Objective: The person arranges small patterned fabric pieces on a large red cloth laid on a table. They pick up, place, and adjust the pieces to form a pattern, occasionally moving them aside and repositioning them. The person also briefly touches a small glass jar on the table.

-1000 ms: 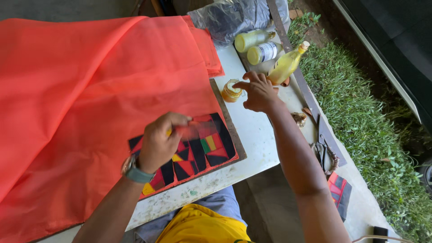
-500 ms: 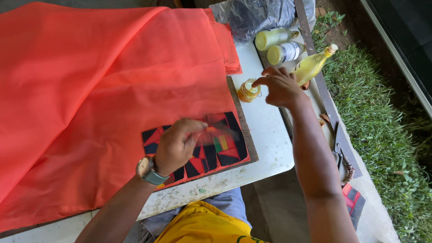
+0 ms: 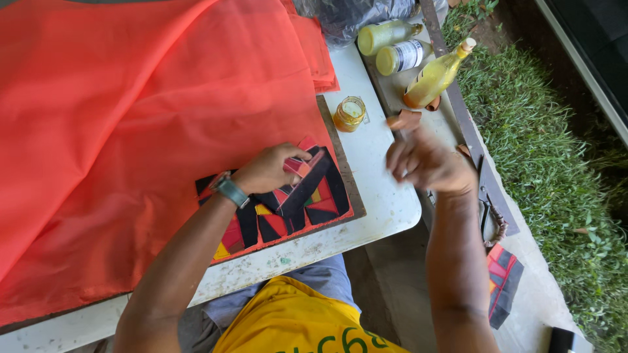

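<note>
Patchwork, made of black, red, yellow and green pieces, lies at the near edge of the white bench, on a brown board and half under a big orange cloth that covers most of the bench top. From the head view we see the left hand, with a watch on its wrist, resting on the patchwork, its fingers pinched on a small red scrap at the upper edge. The right hand hovers over the bench's right edge, blurred, fingers loosely curled; we cannot tell whether it holds anything. Just beyond it lies a small brown block, and to the left of that stands a small open jar of yellow stuff, just beside the board's corner. Farther back, two capped bottles lie on their sides, and a tall yellow bottle lies tilted near them. Grass runs along the right. Below the bench hangs another patchwork piece. We see a yellow shirt at the bottom.
</note>
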